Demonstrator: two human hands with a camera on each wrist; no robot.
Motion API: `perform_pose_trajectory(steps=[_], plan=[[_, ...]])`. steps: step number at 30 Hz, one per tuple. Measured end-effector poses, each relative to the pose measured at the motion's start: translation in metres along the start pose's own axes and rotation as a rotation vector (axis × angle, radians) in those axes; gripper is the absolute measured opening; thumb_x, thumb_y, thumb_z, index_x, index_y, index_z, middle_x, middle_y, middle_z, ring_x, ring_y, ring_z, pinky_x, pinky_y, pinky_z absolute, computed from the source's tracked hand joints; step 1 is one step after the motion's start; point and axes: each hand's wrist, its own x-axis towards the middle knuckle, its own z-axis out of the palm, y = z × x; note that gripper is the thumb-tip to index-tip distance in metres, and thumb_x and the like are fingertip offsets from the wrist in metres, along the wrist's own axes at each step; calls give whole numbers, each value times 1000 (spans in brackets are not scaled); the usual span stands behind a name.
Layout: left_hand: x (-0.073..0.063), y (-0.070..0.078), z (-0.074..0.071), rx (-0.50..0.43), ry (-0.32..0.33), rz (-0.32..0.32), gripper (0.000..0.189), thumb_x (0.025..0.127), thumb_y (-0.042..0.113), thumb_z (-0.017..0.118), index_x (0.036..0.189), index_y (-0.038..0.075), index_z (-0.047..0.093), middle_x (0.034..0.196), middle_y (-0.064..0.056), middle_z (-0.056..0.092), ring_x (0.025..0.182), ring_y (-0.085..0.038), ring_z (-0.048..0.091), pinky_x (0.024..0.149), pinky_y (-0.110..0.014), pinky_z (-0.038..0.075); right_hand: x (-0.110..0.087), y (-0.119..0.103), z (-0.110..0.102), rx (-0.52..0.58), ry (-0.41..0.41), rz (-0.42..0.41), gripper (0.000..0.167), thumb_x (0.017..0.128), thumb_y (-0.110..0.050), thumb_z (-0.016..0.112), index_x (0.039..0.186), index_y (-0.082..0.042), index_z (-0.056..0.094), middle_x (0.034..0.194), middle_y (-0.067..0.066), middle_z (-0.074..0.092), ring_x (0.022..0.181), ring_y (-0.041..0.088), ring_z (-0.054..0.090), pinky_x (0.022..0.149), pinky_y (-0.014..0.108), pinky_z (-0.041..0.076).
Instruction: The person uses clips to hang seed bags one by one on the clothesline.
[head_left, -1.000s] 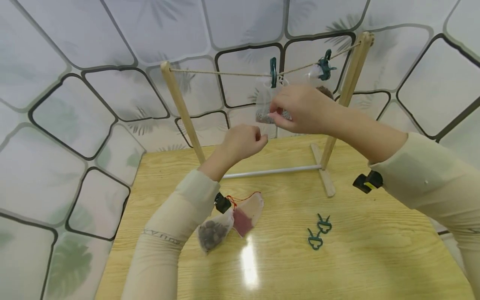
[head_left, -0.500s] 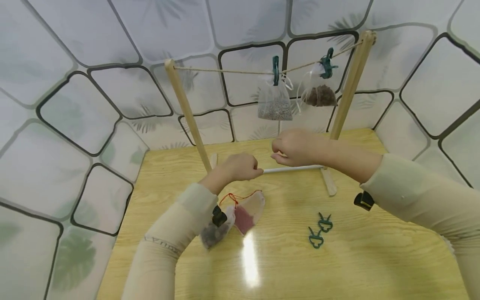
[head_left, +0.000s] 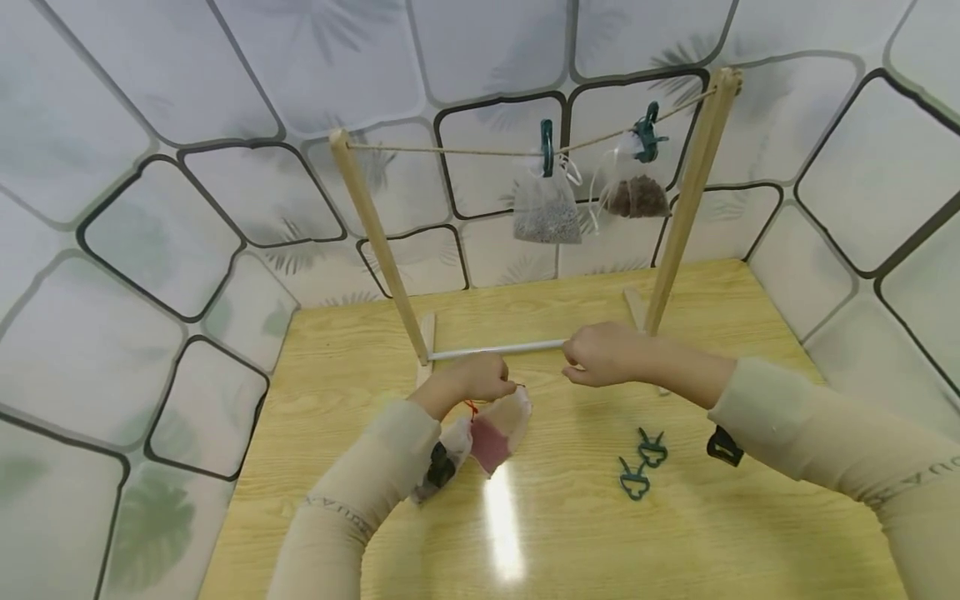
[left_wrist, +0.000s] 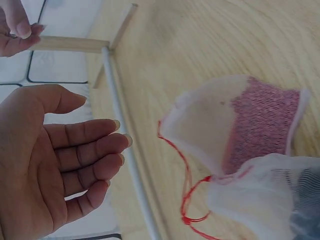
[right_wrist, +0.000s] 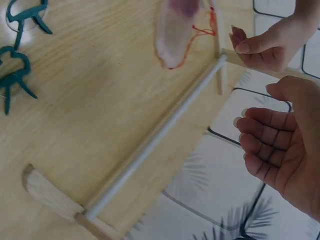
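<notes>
My left hand (head_left: 474,379) hovers near two mesh drawstring bags, its fingers loosely bent and holding nothing. One bag (left_wrist: 265,127) has pink grains inside; the other bag (left_wrist: 260,185), with dark lumps, overlaps it and is partly hidden by my sleeve in the head view. Red drawstrings (left_wrist: 187,185) trail from them. To the right, my right hand (head_left: 606,357) is above the table beside the white rod (head_left: 517,347), empty, fingers relaxed in the right wrist view. Two green clips (head_left: 652,450) lie on the table below it.
A twine line (head_left: 442,152) runs between two wooden posts (head_left: 378,242). From it hang a bag of small grains (head_left: 547,218) and a bag of brown lumps (head_left: 637,198), each under a green clip (head_left: 547,148). Patterned walls (head_left: 142,225) stand behind the table.
Both hands have come down from the line toward the table. My right hand has left the bag of small grains, which now hangs in full view; my left is lower, near the table bags.
</notes>
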Motion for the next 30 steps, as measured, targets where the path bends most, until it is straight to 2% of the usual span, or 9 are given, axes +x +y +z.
perform_pose_trajectory(steps=[4,7,10,13,19,22,25,30], plan=[[3,-6,11,7,-22,18,28,91,27,51,73,11,64,59,4,58,53,-9,48,51,-23,39,-5,2,16,35,-30,1,22,92,-24,58,74,-10,59,64,-1,57,54,9,50,52,27,45],[5,-10,18,-20,-76,12,25,91,24,53,79,7,68,64,0,63,55,-9,52,54,-23,41,-8,3,28,40,-26,10,22,90,-23,60,72,-11,58,63,-2,56,52,8,48,52,26,43],[7,-14,25,-40,-131,10,22,90,19,56,83,3,70,68,-4,65,57,-9,52,56,-22,41,-10,3,38,35,-24,20,22,89,-22,61,70,-11,57,62,-3,54,52,8,46,51,25,41],[9,-18,31,-39,-152,1,20,88,16,58,82,2,71,67,-4,64,56,-9,50,55,-22,41,-12,4,46,16,-37,36,26,88,-22,61,65,-13,53,58,-4,49,51,8,42,49,24,38],[13,-26,42,-39,-107,-43,18,86,18,60,84,6,73,73,0,64,64,-11,52,59,-24,44,-15,8,62,40,-109,92,36,89,-21,59,59,-16,40,55,-6,36,49,8,33,48,23,31],[15,-29,44,-20,-68,-66,20,86,21,59,88,7,73,83,-1,67,70,-12,54,63,-26,46,-17,11,69,77,-143,131,39,88,-19,60,57,-16,37,55,-6,33,49,8,30,47,22,28],[16,-32,44,3,-16,-86,22,87,25,59,89,8,73,85,-1,68,70,-12,54,64,-28,46,-19,14,76,113,-143,154,37,86,-15,58,56,-16,36,56,-5,32,49,8,27,48,22,26],[20,-36,48,11,45,-105,22,90,28,59,88,11,73,79,3,66,65,-11,52,61,-28,44,-25,19,86,156,-154,179,34,83,-9,55,56,-15,35,54,-6,30,48,8,24,48,21,24]])
